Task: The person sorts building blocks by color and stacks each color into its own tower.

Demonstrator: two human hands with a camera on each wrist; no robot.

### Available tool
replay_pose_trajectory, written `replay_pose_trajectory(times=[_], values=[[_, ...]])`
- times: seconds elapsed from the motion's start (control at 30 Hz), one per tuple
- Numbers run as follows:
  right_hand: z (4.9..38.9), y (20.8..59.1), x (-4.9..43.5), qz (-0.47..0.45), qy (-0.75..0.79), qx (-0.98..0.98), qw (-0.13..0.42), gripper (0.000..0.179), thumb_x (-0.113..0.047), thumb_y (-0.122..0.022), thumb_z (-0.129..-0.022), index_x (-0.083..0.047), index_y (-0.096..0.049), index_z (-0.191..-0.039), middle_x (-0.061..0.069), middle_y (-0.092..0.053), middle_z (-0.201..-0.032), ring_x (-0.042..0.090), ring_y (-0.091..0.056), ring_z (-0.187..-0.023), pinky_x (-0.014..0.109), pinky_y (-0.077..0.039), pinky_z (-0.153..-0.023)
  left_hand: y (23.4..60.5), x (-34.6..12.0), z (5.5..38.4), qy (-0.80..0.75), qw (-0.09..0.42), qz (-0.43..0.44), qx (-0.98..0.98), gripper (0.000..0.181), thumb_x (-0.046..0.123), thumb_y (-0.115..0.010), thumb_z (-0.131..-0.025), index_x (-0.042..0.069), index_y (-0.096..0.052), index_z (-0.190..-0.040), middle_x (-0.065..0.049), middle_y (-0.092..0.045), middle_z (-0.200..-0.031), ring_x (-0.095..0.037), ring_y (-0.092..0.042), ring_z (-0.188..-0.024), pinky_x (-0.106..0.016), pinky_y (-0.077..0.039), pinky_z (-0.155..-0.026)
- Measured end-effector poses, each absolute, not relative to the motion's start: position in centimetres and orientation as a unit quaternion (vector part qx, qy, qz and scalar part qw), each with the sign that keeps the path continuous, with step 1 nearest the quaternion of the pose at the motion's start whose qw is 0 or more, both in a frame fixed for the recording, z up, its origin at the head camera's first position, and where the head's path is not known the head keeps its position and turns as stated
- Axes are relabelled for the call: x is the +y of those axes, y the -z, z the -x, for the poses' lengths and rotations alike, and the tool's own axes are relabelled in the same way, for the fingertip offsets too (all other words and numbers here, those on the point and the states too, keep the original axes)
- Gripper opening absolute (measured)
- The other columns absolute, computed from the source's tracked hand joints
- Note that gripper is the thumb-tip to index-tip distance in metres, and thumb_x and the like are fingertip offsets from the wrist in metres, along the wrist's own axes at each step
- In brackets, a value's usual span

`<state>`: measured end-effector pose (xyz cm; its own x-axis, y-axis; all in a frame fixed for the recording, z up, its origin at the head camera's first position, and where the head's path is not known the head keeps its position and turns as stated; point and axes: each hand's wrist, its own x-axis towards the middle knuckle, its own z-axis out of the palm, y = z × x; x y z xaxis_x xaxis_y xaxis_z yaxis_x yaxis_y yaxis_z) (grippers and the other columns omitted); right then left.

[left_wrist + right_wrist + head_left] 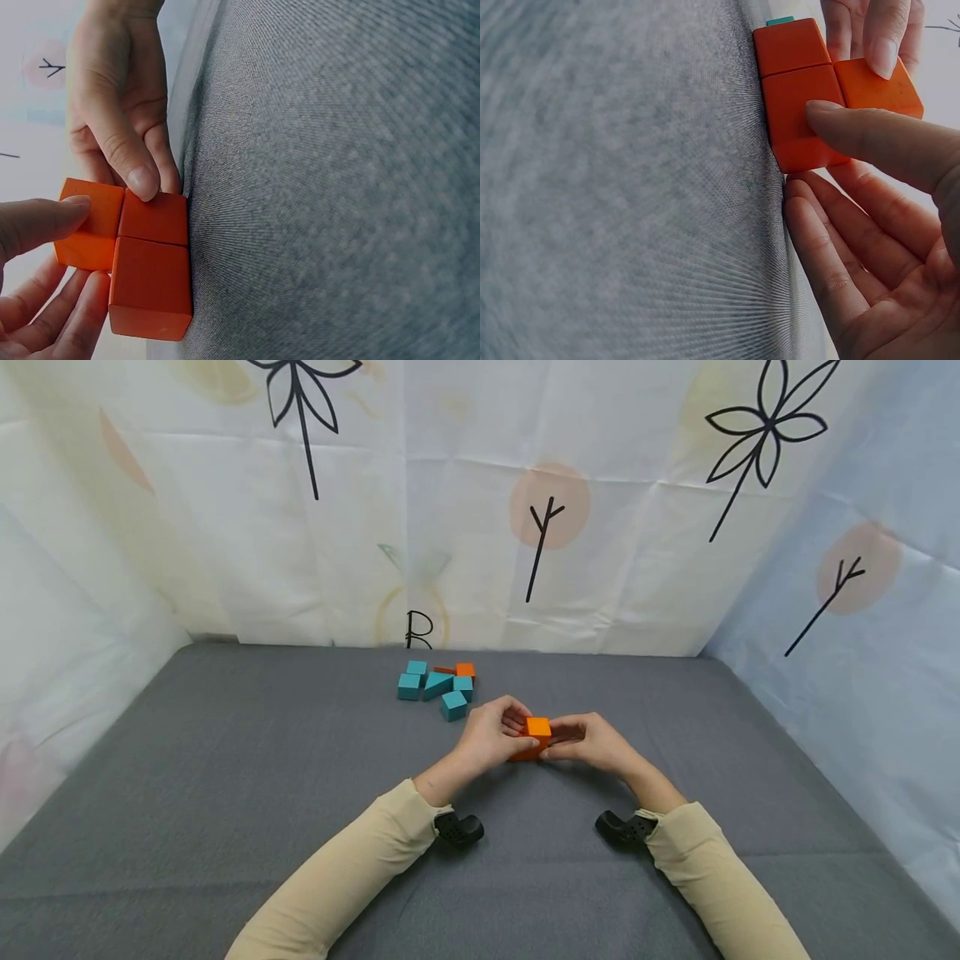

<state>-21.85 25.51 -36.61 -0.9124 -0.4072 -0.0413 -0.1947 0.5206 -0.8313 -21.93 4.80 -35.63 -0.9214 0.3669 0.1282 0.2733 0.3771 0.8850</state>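
Three orange blocks form a small stack: two lower blocks sit side by side on the grey cloth, and an orange cube (538, 727) is on top, towards the right one. My left hand (492, 733) pinches this upper cube, its thumb on the near face and its fingers behind. With the right hand (592, 742) I hold the lower right block (799, 124), thumb on its front and fingertips at its right side. The lower left block (150, 285) touches its neighbour, a thin seam between them.
Behind the stack, to the left, lies a group of several teal blocks (453, 706), one of them a wedge (438, 686). Among them are an orange cube (466, 671) and a flat orange piece (444, 670). A patterned cloth backdrop (480, 527) rises at the table's far edge.
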Motion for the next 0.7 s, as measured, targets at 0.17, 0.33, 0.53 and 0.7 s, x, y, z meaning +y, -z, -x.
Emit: replay_pose_trajectory(times=[0.17,0.33,0.53,0.7], values=[[21.8,36.5,25.6,0.170,0.451,0.869,0.109,0.044,-0.012,-0.072,-0.086,0.005,-0.060,-0.125,0.022,-0.065,-0.118,0.032,-0.064,-0.107,0.037,-0.054,-0.086,35.4,4.7,22.1,-0.500,0.036,-0.214,0.838,0.032,0.014,-0.078,-0.081,0.004,-0.062,-0.108,-0.010,-0.065,-0.104,-0.022,-0.063,-0.092,-0.030,-0.054,-0.082],[21.9,36.3,25.7,0.156,0.443,0.877,0.098,0.045,-0.014,-0.075,-0.084,0.002,-0.062,-0.124,0.019,-0.067,-0.116,0.031,-0.065,-0.106,0.038,-0.054,-0.086,34.8,3.7,22.8,-0.506,0.022,-0.221,0.833,0.032,0.031,-0.069,-0.089,0.006,-0.064,-0.110,-0.009,-0.065,-0.108,-0.021,-0.062,-0.094,-0.032,-0.053,-0.084],[22.0,36.3,25.6,0.160,0.432,0.883,0.090,0.048,-0.016,-0.076,-0.082,0.003,-0.062,-0.124,0.019,-0.068,-0.115,0.029,-0.066,-0.104,0.039,-0.053,-0.087,34.8,2.6,23.7,-0.509,-0.025,-0.199,0.837,0.024,0.028,-0.058,-0.097,0.006,-0.066,-0.105,-0.008,-0.066,-0.100,-0.021,-0.062,-0.090,-0.033,-0.053,-0.082],[22.1,36.6,25.5,0.155,0.435,0.882,0.091,0.047,-0.015,-0.077,-0.081,0.003,-0.063,-0.123,0.018,-0.068,-0.114,0.028,-0.066,-0.102,0.037,-0.054,-0.086,35.3,2.1,24.4,-0.500,-0.054,-0.198,0.841,0.016,0.016,-0.060,-0.095,0.003,-0.067,-0.103,-0.010,-0.066,-0.098,-0.023,-0.062,-0.088,-0.034,-0.053,-0.082]])
